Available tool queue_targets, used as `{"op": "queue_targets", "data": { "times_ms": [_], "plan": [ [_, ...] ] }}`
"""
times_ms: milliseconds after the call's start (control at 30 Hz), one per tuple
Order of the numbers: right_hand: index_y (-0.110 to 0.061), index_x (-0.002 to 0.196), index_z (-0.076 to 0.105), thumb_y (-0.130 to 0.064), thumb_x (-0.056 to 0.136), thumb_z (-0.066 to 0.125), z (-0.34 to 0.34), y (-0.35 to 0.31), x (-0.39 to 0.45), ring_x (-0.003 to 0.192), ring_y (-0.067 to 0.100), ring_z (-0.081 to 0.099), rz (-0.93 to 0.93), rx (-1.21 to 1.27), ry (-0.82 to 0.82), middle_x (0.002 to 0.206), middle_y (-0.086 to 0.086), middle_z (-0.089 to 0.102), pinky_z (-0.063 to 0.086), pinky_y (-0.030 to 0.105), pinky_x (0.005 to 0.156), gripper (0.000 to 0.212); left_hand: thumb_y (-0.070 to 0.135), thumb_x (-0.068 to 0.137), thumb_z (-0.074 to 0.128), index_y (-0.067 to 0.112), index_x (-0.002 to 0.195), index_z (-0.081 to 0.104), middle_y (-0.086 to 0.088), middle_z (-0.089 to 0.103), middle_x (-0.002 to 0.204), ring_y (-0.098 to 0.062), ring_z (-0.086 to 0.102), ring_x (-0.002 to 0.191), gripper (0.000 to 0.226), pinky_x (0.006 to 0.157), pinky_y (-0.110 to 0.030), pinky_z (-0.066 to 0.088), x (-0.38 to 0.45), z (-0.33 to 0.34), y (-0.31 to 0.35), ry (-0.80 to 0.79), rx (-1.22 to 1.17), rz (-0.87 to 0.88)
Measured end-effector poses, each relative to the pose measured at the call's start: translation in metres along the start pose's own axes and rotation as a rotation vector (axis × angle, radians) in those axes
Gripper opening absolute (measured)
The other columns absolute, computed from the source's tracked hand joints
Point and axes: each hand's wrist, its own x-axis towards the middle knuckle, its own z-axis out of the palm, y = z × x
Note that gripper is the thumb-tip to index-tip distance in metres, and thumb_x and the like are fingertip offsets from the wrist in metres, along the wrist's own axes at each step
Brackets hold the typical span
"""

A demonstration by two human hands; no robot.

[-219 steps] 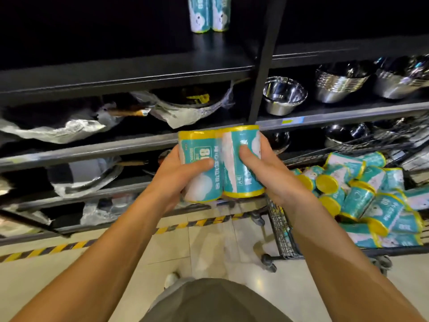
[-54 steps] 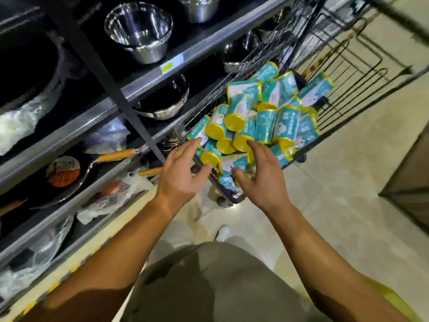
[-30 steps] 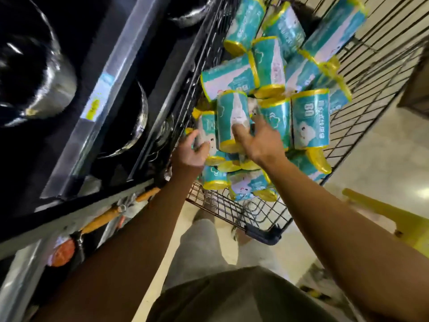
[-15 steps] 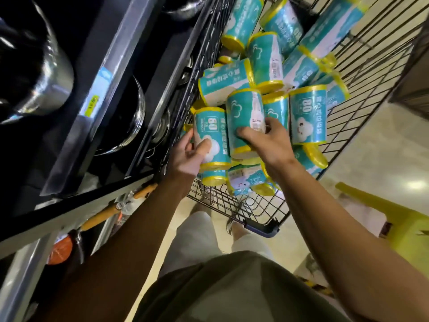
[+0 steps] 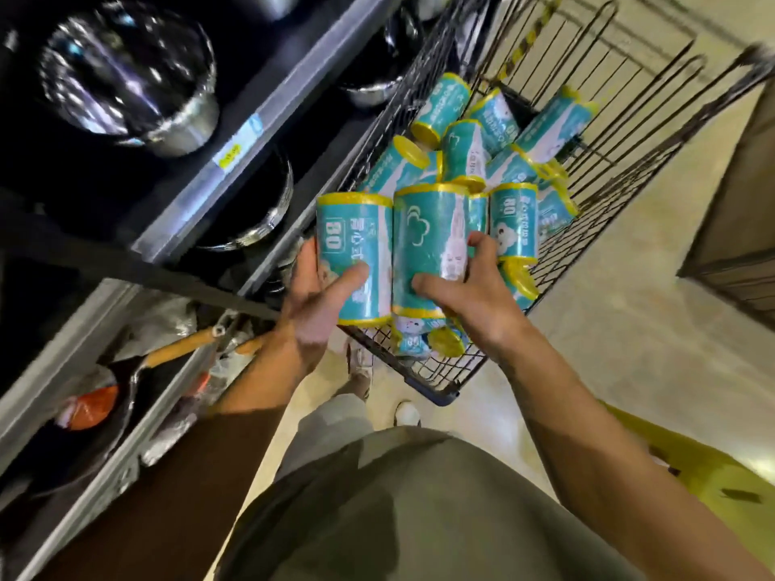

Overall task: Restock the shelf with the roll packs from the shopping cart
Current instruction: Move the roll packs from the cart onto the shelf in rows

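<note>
Dark metal shelving (image 5: 235, 132) flanked the black wire shopping cart (image 5: 436, 379). Left hand (image 5: 318, 295) and right hand (image 5: 469, 287) each gripped a teal yellow-rimmed roll pack (image 5: 356, 253) above it; shelving them comes next.

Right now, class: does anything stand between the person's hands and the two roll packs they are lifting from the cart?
Nothing visible does. The left hand grips the left pack and the right hand grips the right pack, both held side by side above the cart. The destination shelf spot is out of view.
</note>
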Motion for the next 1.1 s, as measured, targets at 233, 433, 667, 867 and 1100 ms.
{"op": "queue_targets", "data": {
  "times_ms": [233,433,667,867,1100],
  "plan": [
    [-0.027,0.154,0.030,-0.035,0.074,0.081,0.003,0.020,-0.074,0.118,0.015,0.066,-0.181,0.069,-0.158,0.134,-0.003,0.065,0.054,0.041,0.099,0.095,0.023,0.074,0.074,0.025,0.127,0.052,0.005,0.072,0.115,-0.019,0.068,0.109,0.058,0.086,-0.038,0.055,-0.092,0.005,-0.006,0.113,-0.075,0.154],
    [-0.023,0.144,0.025,0.002,0.080,0.080,0.027,0.010,-0.120,0.098,-0.001,0.068,-0.300,-0.175,-0.398,0.124,0.001,0.059,0.055,0.017,0.072,0.088,0.024,0.083,0.066,0.024,0.129,0.055,-0.001,0.071,0.120,-0.025,0.068,0.111,0.047,0.091,-0.049,0.055,-0.168,-0.015,-0.005,0.313,-0.182,0.255],
    [-0.016,0.123,0.047,-0.012,0.070,0.087,0.077,-0.013,-0.153,0.081,-0.014,0.057,-0.551,-0.330,-0.336,0.104,-0.015,0.056,0.044,0.007,0.066,0.067,0.030,0.082,0.065,0.022,0.128,0.056,-0.003,0.069,0.120,-0.028,0.068,0.105,0.048,0.076,-0.041,0.057,-0.245,-0.060,0.004,0.591,-0.257,0.378],
    [-0.037,0.127,0.054,-0.032,0.067,0.074,0.127,-0.032,-0.176,0.094,0.000,0.063,-0.653,-0.265,-0.346,0.114,-0.012,0.063,0.055,0.025,0.083,0.064,0.030,0.079,0.067,0.032,0.119,0.058,0.003,0.072,0.112,-0.026,0.070,0.103,0.042,0.080,-0.056,0.057,-0.294,-0.110,0.004,0.733,-0.232,0.437],
    [-0.036,0.129,0.061,-0.041,0.072,0.073,0.216,-0.061,-0.210,0.104,0.002,0.062,-0.722,-0.223,-0.345,0.122,-0.010,0.065,0.052,0.023,0.088,0.058,0.030,0.078,0.069,0.024,0.131,0.054,0.004,0.070,0.119,-0.018,0.068,0.108,0.055,0.083,-0.035,0.055,-0.346,-0.179,0.014,0.748,-0.150,0.525]
  ]
}}
